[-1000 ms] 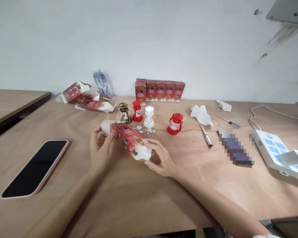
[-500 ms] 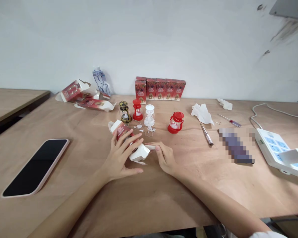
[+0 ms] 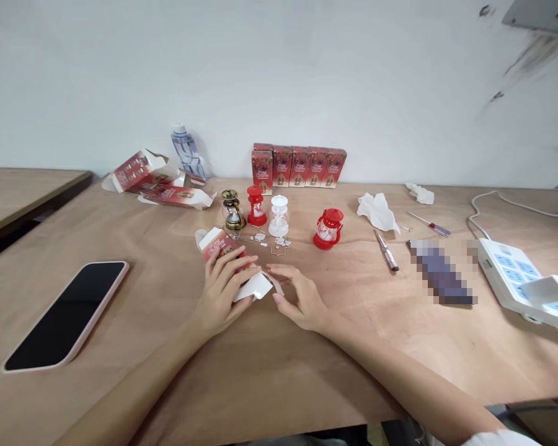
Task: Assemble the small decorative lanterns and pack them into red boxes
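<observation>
A small red cardboard box (image 3: 221, 243) with white flaps lies tilted on the table. My left hand (image 3: 223, 291) is closed over it, fingers across the printed face and thumb along the near side. At the near end, a white flap stands out between the curved fingers and thumb of my right hand (image 3: 302, 297), which grips it. Just beyond the box are a bronze-coloured lantern (image 3: 233, 210), a red lantern (image 3: 256, 207) and a white lantern (image 3: 279, 217). Small white pieces (image 3: 259, 237) and a thin metal frame (image 3: 279, 249) lie before them.
Another red lantern (image 3: 328, 229) stands right of centre. Red boxes (image 3: 300, 166) line the wall, near a bottle (image 3: 186, 152) and opened cartons (image 3: 172, 193). Phone (image 3: 69, 313) at left; crumpled tissue (image 3: 377, 210), pen-like tool (image 3: 387, 251), screwdriver (image 3: 430, 224) and power strip (image 3: 516, 272) at right.
The box has shifted slightly left and its near flap now stands between my right fingers and thumb. My left thumb has drawn in against the box.
</observation>
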